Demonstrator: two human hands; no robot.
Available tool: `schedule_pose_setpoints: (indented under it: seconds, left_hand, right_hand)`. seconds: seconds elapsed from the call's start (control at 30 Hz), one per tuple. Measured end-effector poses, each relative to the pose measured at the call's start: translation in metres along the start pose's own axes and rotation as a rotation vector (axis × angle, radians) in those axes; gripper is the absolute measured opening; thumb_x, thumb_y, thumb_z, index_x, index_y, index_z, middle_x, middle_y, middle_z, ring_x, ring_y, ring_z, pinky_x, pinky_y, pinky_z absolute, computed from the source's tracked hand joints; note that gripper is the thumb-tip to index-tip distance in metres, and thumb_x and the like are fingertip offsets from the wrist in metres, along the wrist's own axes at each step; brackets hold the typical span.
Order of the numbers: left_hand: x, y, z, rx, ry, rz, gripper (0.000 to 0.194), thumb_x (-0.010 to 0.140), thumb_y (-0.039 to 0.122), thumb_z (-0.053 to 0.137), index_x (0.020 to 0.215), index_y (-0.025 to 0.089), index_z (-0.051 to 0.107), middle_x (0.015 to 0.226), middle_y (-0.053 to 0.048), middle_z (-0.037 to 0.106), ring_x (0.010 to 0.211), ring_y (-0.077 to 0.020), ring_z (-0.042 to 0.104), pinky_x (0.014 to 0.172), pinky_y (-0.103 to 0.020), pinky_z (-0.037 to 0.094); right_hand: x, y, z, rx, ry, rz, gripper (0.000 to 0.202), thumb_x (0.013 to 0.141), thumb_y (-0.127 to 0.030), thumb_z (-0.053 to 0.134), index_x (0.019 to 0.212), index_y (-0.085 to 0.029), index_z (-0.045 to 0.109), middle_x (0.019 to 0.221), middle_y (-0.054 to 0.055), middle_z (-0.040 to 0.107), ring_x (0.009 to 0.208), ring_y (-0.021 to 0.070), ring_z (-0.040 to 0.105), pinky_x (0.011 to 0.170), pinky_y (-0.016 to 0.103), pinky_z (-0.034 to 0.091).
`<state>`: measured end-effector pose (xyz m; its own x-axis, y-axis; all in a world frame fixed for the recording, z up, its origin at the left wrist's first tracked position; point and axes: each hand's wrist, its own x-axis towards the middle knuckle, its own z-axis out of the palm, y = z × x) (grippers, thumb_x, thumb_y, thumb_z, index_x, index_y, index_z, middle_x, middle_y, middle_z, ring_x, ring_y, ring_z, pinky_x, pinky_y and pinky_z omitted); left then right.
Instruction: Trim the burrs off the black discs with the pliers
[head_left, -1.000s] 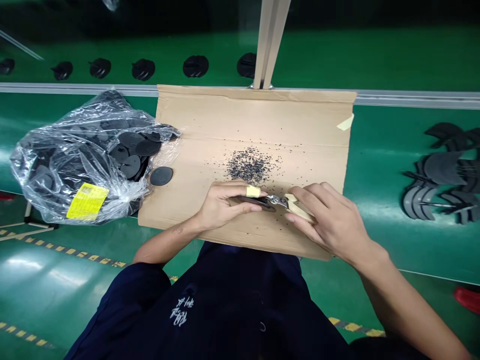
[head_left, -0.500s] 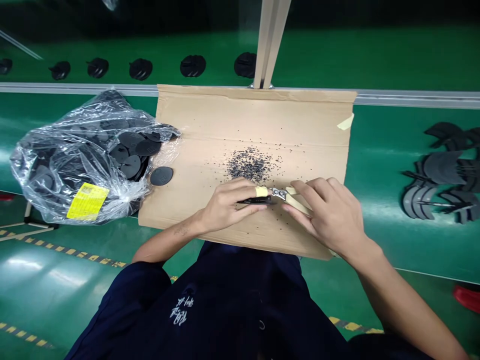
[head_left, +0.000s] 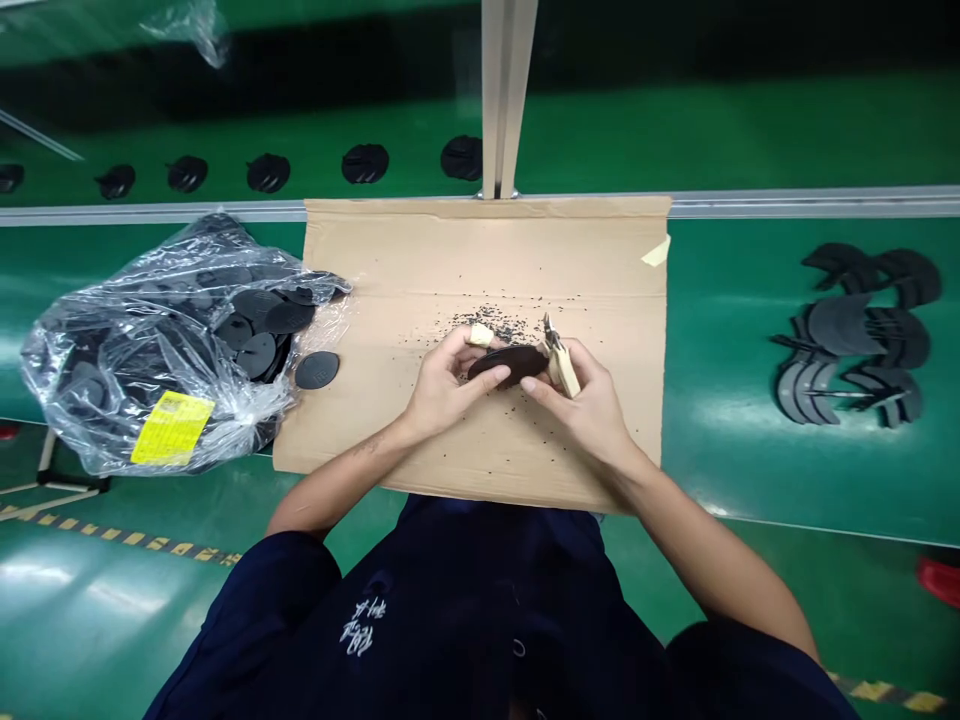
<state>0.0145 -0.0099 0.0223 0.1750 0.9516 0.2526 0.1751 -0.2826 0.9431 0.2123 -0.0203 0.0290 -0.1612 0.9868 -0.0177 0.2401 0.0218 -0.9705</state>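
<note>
My left hand (head_left: 446, 385) grips a black oval disc (head_left: 510, 364) by its left side, thumb on the near face; one finger wears yellowish tape. In my right hand (head_left: 589, 400) are cutting pliers (head_left: 559, 358) with cream handles, their jaws pointing up and away from the disc. The right thumb also touches the disc's right edge. Below both hands lies a cardboard sheet (head_left: 480, 240), with many tiny black scraps (head_left: 491, 318) scattered on it beyond the disc. Another black disc (head_left: 317, 370) rests near the cardboard's left edge.
A clear plastic bag (head_left: 142, 330) full of black discs stands at the left, bearing a yellow label (head_left: 172, 428). Stacked black parts (head_left: 847, 340) lie on the green table to the right. Behind the cardboard rises a metal post (head_left: 506, 100); several black parts (head_left: 268, 173) sit beyond the rail.
The pliers have moved off the disc's edge and now point upward in my right hand. The disc has been tilted so its face shows, and my hands have come closer together.
</note>
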Motion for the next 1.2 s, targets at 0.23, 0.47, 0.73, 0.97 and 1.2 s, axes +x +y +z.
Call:
schedule_pose_setpoints:
  seconds: [0.23, 0.47, 0.73, 0.97, 1.2]
  left_hand:
    - [0.003, 0.000, -0.021, 0.357, -0.232, 0.343, 0.017, 0.095, 0.019, 0.063, 0.111, 0.016, 0.067, 0.101, -0.008, 0.072, 0.091, -0.0167, 0.068, 0.079, -0.029, 0.056]
    - [-0.006, -0.002, -0.025, 0.296, -0.205, 0.327, 0.027, 0.094, 0.011, 0.060, 0.118, 0.016, 0.070, 0.111, -0.011, 0.076, 0.102, -0.0180, 0.072, 0.089, -0.034, 0.061]
    - [-0.009, 0.010, -0.023, 0.186, -0.163, 0.330, 0.022, 0.094, 0.020, 0.069, 0.115, 0.016, 0.074, 0.101, -0.010, 0.079, 0.092, -0.0154, 0.075, 0.081, -0.028, 0.062]
    - [-0.011, 0.010, -0.023, 0.159, -0.146, 0.334, 0.025, 0.094, 0.020, 0.070, 0.118, 0.017, 0.074, 0.106, -0.010, 0.080, 0.095, -0.0154, 0.076, 0.083, -0.027, 0.063]
    - [-0.011, 0.015, -0.020, 0.144, -0.137, 0.322, 0.027, 0.092, 0.020, 0.072, 0.119, 0.019, 0.075, 0.107, -0.009, 0.080, 0.096, -0.0153, 0.077, 0.086, -0.027, 0.064]
  right_hand:
    - [0.003, -0.012, 0.001, -0.534, -0.032, -0.666, 0.015, 0.097, -0.016, 0.054, 0.108, -0.021, 0.061, 0.095, 0.007, 0.071, 0.081, 0.0190, 0.060, 0.069, 0.033, 0.047]
    - [-0.004, -0.019, -0.036, -0.650, -0.094, -0.620, 0.039, 0.096, -0.041, 0.061, 0.126, -0.017, 0.057, 0.098, 0.011, 0.069, 0.085, 0.0233, 0.062, 0.072, 0.036, 0.049]
    - [-0.007, -0.023, -0.050, -0.808, -0.185, -0.588, 0.035, 0.102, -0.044, 0.049, 0.121, -0.016, 0.060, 0.096, 0.010, 0.069, 0.081, 0.0221, 0.059, 0.074, 0.035, 0.048]
    - [-0.002, -0.023, -0.057, -0.980, -0.190, -0.676, 0.046, 0.103, -0.053, 0.043, 0.123, -0.015, 0.060, 0.096, 0.011, 0.069, 0.079, 0.0223, 0.057, 0.067, 0.034, 0.045]
    - [0.001, -0.024, -0.059, -1.029, -0.178, -0.740, 0.044, 0.103, -0.052, 0.046, 0.121, -0.016, 0.062, 0.098, 0.012, 0.069, 0.081, 0.0226, 0.057, 0.066, 0.034, 0.042]
